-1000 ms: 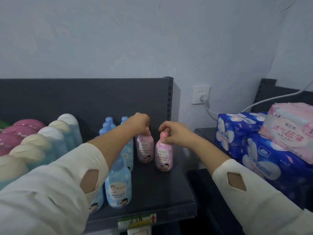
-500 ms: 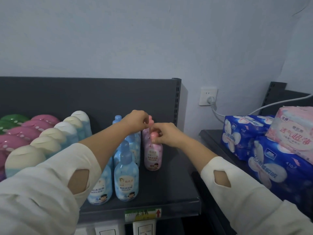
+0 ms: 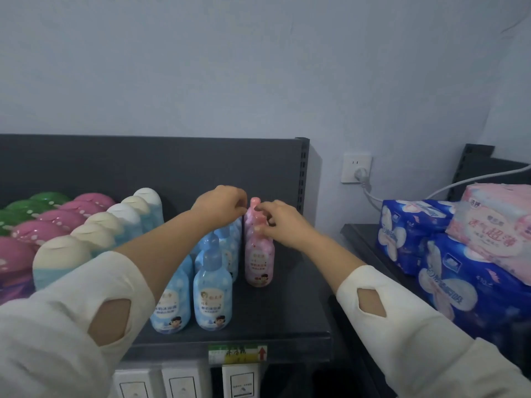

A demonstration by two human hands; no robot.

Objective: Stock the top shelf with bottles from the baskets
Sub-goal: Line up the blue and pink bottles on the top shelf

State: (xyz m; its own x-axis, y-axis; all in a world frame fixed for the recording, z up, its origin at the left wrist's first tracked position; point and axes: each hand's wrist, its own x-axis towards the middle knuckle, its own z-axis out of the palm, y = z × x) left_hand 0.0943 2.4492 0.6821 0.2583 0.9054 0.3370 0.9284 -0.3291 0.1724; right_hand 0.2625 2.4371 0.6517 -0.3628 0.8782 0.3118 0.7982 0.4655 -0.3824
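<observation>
Two pink bottles stand one behind the other on the dark top shelf [image 3: 287,320], just right of the blue bottles [image 3: 212,294]. The front pink bottle [image 3: 257,265] is upright with its label facing me. Only the cap and neck of the rear pink bottle [image 3: 254,203] show above my fingers. My left hand [image 3: 222,205] pinches at the rear bottle's neck from the left. My right hand [image 3: 280,224] holds the front bottle's cap, its forefinger touching the rear cap. No baskets are in view.
Rows of cream-capped [image 3: 94,234], pink [image 3: 48,228] and green [image 3: 26,209] bottles fill the shelf's left part. Blue [image 3: 448,277] and pink [image 3: 497,225] packs sit on the neighbouring shelf at right. A wall socket [image 3: 356,168] with a plugged cable lies between. Bare shelf shows right of the pink bottles.
The two pink bottles, first side by side and apart, have been drawn together and pushed back into a single file beside the blue bottles. Both hands moved with them.
</observation>
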